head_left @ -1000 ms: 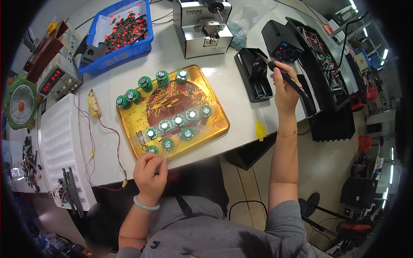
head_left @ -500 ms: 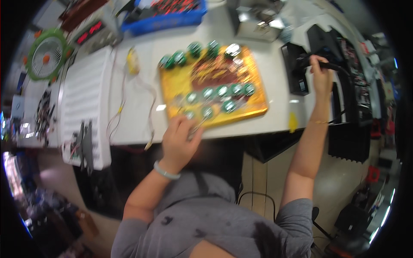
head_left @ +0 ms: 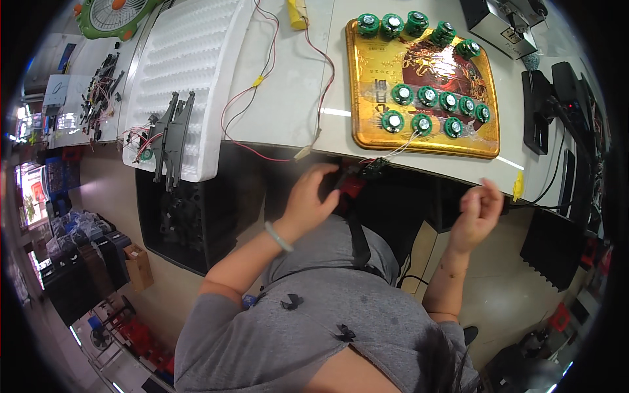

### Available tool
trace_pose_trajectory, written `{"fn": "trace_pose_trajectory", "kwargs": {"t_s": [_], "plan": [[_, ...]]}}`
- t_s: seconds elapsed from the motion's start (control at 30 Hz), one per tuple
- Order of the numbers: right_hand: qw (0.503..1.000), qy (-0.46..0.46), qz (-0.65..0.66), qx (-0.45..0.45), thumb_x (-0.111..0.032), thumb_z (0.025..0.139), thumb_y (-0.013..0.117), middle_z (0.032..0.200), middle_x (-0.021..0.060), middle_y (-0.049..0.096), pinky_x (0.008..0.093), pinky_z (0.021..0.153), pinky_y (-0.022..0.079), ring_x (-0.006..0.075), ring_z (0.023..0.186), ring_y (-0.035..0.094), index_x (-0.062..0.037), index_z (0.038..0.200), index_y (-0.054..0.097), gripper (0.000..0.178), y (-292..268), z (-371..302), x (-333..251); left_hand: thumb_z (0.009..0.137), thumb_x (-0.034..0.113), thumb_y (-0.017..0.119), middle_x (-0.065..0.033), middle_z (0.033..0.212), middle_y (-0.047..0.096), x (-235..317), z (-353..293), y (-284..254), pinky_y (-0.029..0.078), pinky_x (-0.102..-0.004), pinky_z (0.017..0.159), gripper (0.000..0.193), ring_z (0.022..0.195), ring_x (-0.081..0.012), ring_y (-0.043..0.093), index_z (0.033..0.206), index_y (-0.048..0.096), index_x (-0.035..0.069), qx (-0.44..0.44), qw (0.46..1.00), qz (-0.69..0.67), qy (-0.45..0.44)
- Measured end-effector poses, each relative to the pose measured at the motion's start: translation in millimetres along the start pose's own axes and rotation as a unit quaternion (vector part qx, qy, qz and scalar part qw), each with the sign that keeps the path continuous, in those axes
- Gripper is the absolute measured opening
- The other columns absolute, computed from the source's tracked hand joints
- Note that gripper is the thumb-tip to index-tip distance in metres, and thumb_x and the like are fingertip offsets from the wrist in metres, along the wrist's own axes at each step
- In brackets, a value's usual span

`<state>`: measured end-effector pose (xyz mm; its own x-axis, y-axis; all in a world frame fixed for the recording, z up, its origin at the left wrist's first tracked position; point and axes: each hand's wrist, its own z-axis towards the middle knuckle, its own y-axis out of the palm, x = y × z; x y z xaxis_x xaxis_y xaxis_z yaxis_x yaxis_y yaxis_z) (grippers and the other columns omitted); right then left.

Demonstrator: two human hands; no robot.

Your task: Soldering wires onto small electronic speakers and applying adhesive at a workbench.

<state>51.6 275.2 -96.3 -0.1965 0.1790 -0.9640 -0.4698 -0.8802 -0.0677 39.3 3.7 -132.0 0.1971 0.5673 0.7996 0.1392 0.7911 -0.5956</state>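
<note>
My left hand [head_left: 313, 198] is just below the table's front edge, thumb and fingers bent around a dark, narrow piece [head_left: 342, 175] that I cannot make out. Beside it hangs a small dark circuit board [head_left: 375, 168]. Pale wires [head_left: 401, 148] run from the board up to a green round part with a silver centre [head_left: 421, 124]. Several more such parts stand on a gold tin lid [head_left: 367, 141], in a back row and two front rows. My right hand [head_left: 477, 216] is raised near the table edge, fingers loosely curled and apart, with nothing visible in them.
To the left, a white foam tray [head_left: 209, 131] carries dark grey plastic strips [head_left: 173, 141]. Red and black wires [head_left: 252, 85] trail across the table beside it. A metal box [head_left: 501, 29] and black equipment [head_left: 538, 111] stand to the right. Below the table is a dark bin [head_left: 187, 226].
My right hand has left the black equipment and come back toward me. My left hand has moved off the tin lid to below the table edge. The view has shifted, and the small board now hangs there.
</note>
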Motion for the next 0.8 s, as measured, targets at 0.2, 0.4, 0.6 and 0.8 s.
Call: {"fn": "trace_pose_trajectory", "kwargs": {"t_s": [0.2, 0.4, 0.6, 0.8], "plan": [[0.983, 0.029, -0.011, -0.182, 0.003, 0.076, 0.053, 0.073, 0.0027, 0.053, 0.0165, 0.054, 0.038, 0.0049, 0.06, 0.048, 0.0022, 0.087, 0.053, 0.012, 50.3, -26.3, -31.0, 0.077, 0.019, 0.061, -0.0156, 0.083, 0.058, -34.4, 20.2, 36.1, 0.047, -0.0326, 0.067, 0.041, 0.071, -0.0265, 0.059, 0.106, 0.045, -0.004, -0.132, 0.962, -0.192, -0.141], [0.882, 0.056, -0.308, -0.352, -0.01, 0.075, 0.061, 0.061, 0.0072, 0.058, 0.0257, 0.049, 0.043, 0.0171, 0.052, 0.056, 0.0016, 0.082, 0.057, 0.014, 83.7, -10.8, -61.8, 0.081, 0.014, 0.053, -0.0166, 0.085, 0.059, -5.6, 20.9, -6.9, 0.047, -0.0343, 0.068, 0.036, 0.073, -0.0309, 0.059, 0.11, 0.042, -0.003, -0.216, 0.933, -0.264, -0.11], [0.832, 0.049, -0.455, -0.313, -0.025, 0.076, 0.062, 0.059, 0.0098, 0.059, 0.033, 0.05, 0.046, 0.0238, 0.052, 0.058, 0.0021, 0.07, 0.057, 0.028, 94.9, -23.4, -15.8, 0.076, 0.01, 0.053, -0.0157, 0.095, 0.055, -12.1, 15.1, -4.6, 0.044, -0.0379, 0.076, 0.038, 0.084, -0.0342, 0.054, 0.113, 0.044, 0.003, -0.082, 0.99, -0.055, 0.103], [0.901, 0.182, -0.252, -0.302, -0.015, 0.08, 0.057, 0.052, 0.0085, 0.054, 0.0258, 0.043, 0.038, 0.0107, 0.044, 0.049, 0.0053, 0.074, 0.056, 0.021, 87.3, -24.2, -18.1, 0.074, 0.01, 0.057, -0.0142, 0.098, 0.054, 4.1, 8.9, 1.0, 0.044, -0.0373, 0.077, 0.035, 0.089, -0.0318, 0.053, 0.107, 0.048, 0.003, -0.032, 0.977, -0.085, 0.194]]}}
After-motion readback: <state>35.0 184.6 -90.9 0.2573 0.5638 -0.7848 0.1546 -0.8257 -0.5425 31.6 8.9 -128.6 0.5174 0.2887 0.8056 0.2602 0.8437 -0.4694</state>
